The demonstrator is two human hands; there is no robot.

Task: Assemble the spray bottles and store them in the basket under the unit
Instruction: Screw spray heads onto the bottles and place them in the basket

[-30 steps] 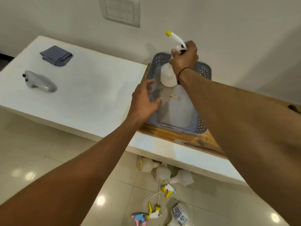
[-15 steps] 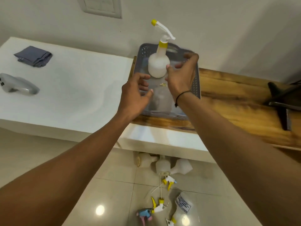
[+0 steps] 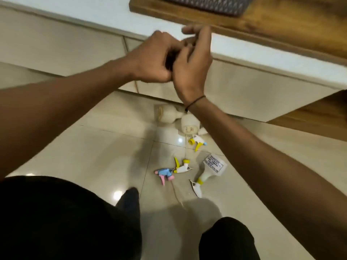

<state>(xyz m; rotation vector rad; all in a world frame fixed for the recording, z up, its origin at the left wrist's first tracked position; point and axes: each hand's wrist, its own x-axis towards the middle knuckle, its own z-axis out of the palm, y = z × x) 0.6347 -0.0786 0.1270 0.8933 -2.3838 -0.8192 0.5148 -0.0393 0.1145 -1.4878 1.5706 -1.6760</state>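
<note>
My left hand (image 3: pixel 150 61) and my right hand (image 3: pixel 191 64) are pressed together in front of the unit's edge, blurred, with nothing visible in them. The left fingers are curled; the right hand lies against them with a finger raised. The grey basket (image 3: pixel 202 4) shows only its near wall on the wooden top (image 3: pixel 281 21). On the floor lie two bare white bottles (image 3: pixel 167 115) (image 3: pixel 189 122), a labelled bottle (image 3: pixel 210 169) with a yellow-collared head, two yellow-white spray heads (image 3: pixel 197 142) (image 3: pixel 181 166) and a blue-pink spray head (image 3: pixel 164 173).
The white unit (image 3: pixel 93 15) overhangs the glossy tiled floor (image 3: pixel 93 147), with the bottles close to its base. My legs in dark trousers (image 3: pixel 65 212) stand just short of the parts.
The view has tipped down from the basket to the floor. Both hands have left the basket and the standing bottle and come together lower, in front of the unit's edge.
</note>
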